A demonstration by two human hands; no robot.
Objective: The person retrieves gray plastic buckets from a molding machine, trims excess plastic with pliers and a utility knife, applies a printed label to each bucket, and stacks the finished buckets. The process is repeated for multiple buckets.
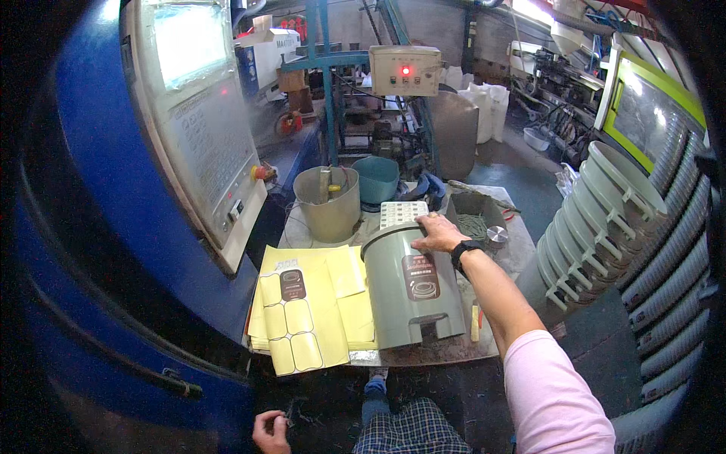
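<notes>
A grey plastic bin (pixel 386 291) is on the table, its rim away from me and its notched base toward me. A dark brown label (pixel 420 277) is on its side. My right hand (pixel 437 233), with a black watch (pixel 465 252) at the wrist, grips the rim. Low in the view, my left hand (pixel 271 434) hangs in front of the table with curled fingers; what they hold, if anything, I cannot make out. Left of the bin lie yellow label sheets (pixel 321 333), the top one carrying one brown label (pixel 293 285) among bare outlines.
Behind the bin stand a beige bucket (pixel 316 204), a teal bucket (pixel 378 180) and a grey tray (pixel 473 208) of small parts. At the right rise nested grey bins (pixel 582 234) and stacked ribbed grey ones (pixel 673 310). A blue machine with a control panel (pixel 208 136) borders the left.
</notes>
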